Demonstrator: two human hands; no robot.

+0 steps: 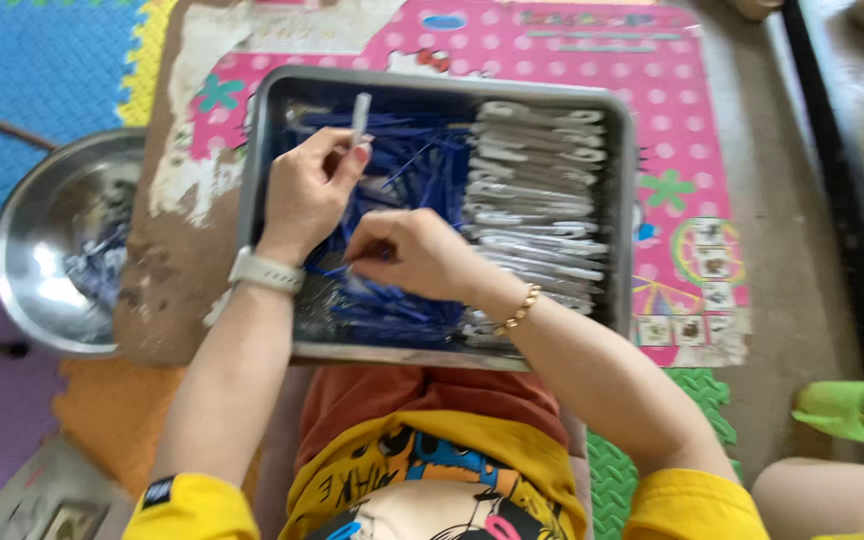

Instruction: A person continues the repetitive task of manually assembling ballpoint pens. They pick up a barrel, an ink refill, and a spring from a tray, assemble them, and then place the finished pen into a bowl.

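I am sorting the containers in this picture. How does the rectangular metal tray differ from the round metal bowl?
The rectangular metal tray has straight sides and corners; the round metal bowl is curved. The tray lies on the low pink-topped table in front of the person; the bowl sits to the left on the foam floor mat. The tray holds blue pieces and stacked white pieces; the bowl holds a smaller, blurred pile. Both are shiny grey metal.

A steel bowl [47, 240] sits left of the pink dotted board [672, 130], green cup [852, 410] right.

Small black label [159, 490] on left yellow sleeve, no packages, screens
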